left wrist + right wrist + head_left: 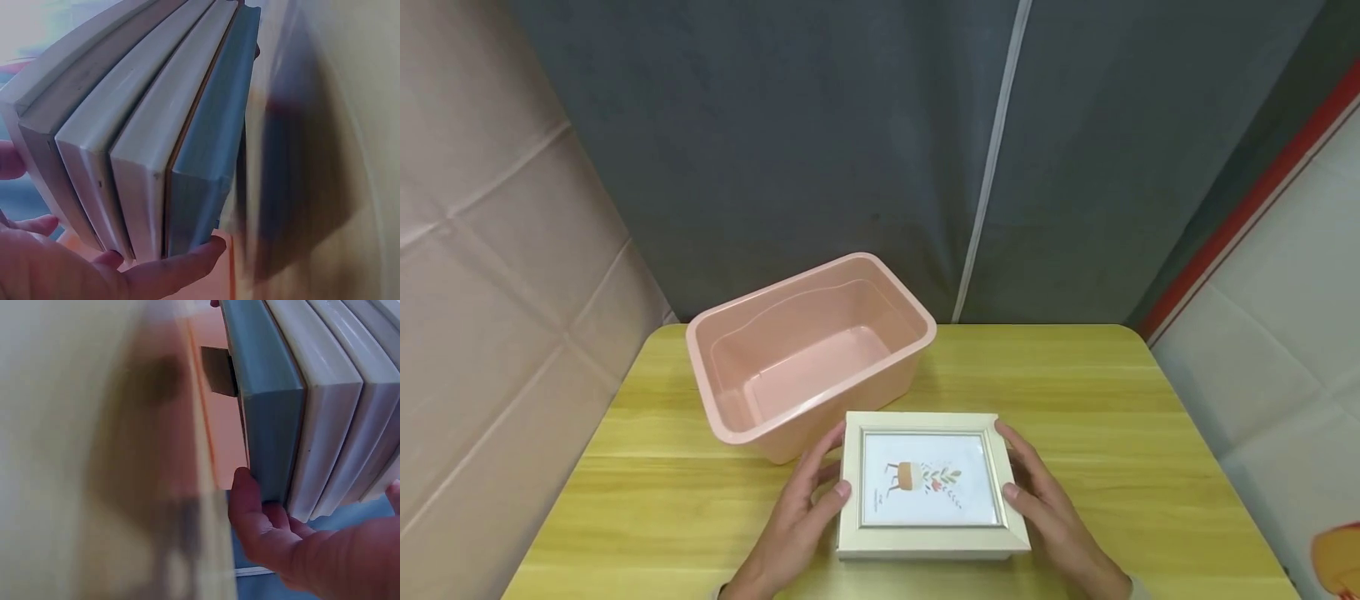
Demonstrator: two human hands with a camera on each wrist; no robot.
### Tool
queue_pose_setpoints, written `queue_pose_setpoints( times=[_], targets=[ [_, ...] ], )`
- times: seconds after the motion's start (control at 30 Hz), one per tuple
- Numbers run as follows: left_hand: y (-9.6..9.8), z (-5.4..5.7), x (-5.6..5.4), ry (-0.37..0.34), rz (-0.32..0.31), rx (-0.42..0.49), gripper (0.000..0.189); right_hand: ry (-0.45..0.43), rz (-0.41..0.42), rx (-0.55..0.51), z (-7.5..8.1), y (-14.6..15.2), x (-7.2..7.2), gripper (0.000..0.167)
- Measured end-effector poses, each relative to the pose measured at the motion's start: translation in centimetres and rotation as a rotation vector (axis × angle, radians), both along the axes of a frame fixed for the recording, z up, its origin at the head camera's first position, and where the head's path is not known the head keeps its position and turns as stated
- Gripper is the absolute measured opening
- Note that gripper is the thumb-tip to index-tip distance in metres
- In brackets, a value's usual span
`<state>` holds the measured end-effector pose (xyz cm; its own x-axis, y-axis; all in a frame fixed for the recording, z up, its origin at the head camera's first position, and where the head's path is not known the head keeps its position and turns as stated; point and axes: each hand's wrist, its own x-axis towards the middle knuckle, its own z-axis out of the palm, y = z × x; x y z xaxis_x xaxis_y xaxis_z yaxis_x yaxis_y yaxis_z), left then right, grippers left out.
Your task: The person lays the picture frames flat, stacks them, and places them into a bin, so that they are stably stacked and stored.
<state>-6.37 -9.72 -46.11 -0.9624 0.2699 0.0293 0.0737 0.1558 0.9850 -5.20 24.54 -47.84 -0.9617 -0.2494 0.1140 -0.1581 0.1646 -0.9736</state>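
Between my two hands is a stack of several picture frames. The uppermost is a cream picture frame [934, 542], face up, with a plant-and-stool print behind its pane. Lowest is a blue picture frame [269, 431], and paler ones lie between, seen edge-on in both wrist views. My left hand [801, 512] grips the stack's left side, thumb at the top frame's edge and fingers lower down. On the right side my right hand [1054, 510] grips it likewise. A shadow and a gap show under the stack, which is held above the table. From the blue frame's underside juts a dark flap [219, 370].
A pink plastic bin [880, 390] stands behind and left of the stack, close to it, with bare inner walls. The wooden table [1120, 433] ends at a dark grey curtain [775, 150]. Pale sheets [497, 317] hang along the left side.
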Motion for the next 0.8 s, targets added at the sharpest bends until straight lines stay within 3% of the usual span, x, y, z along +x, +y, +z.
queue_pose_setpoints(
  times=[0.27, 0.47, 0.63, 0.8],
  targets=[
    [0.2, 2.2, -0.1, 0.008, 0.010, -0.070, 0.060, 0.040, -0.032, 0.074, 2.2, 0.0, -0.4, 0.067],
    [0.2, 3.5, -0.3, 0.070, -0.049, -0.054, 0.066, -0.002, -0.007, 0.011, 3.9, 0.1, -0.4, 0.068],
    [0.3, 4.9, -0.6, 0.093, -0.079, -0.018, 0.069, 0.028, 0.009, -0.018, 5.2, 0.4, -0.5, 0.068],
    [0.5, 6.4, -1.1, 0.164, -0.116, -0.021, 0.069, 0.084, 0.046, -0.086, 6.3, 1.0, -0.7, 0.068]
  ],
)
